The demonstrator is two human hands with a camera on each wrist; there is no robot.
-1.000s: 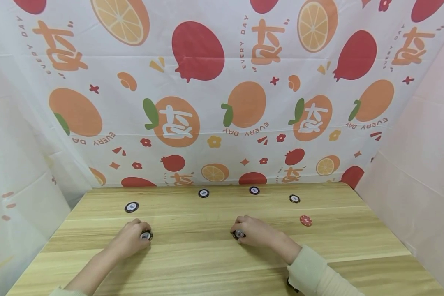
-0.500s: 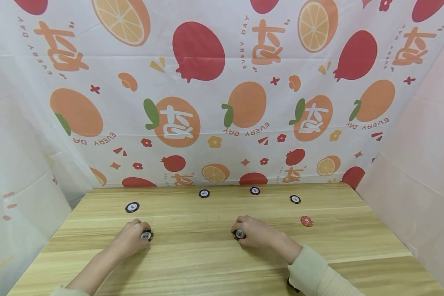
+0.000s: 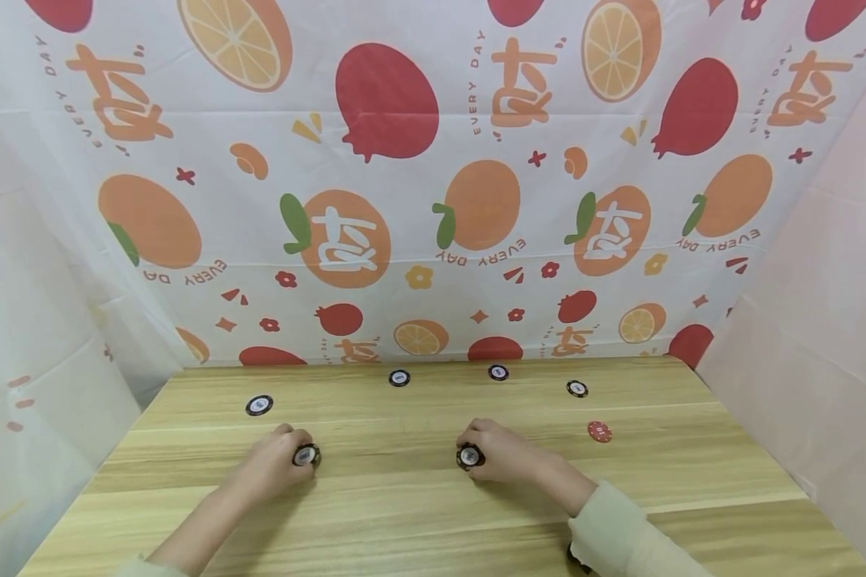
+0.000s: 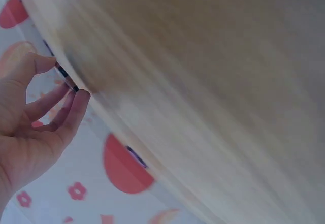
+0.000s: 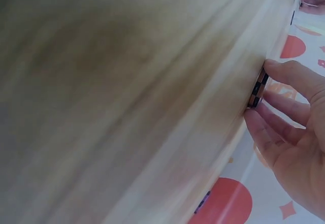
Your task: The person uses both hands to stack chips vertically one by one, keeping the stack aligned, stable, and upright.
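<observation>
Since a second ago, the left hand [image 3: 270, 465] has slid its black chip [image 3: 306, 456] rightward along the table [image 3: 418, 513]. From the head view, the right hand [image 3: 501, 450] pinches a second black chip [image 3: 470, 457]. Four more black chips lie farther back, and one red chip [image 3: 600, 432] sits at the right.

From the left wrist, fingers [image 4: 76, 107] curl around a chip's edge [image 4: 65, 74].

From the right wrist, fingers [image 5: 292, 79] grip a checkered chip edge [image 5: 258, 88] against the table.
</observation>
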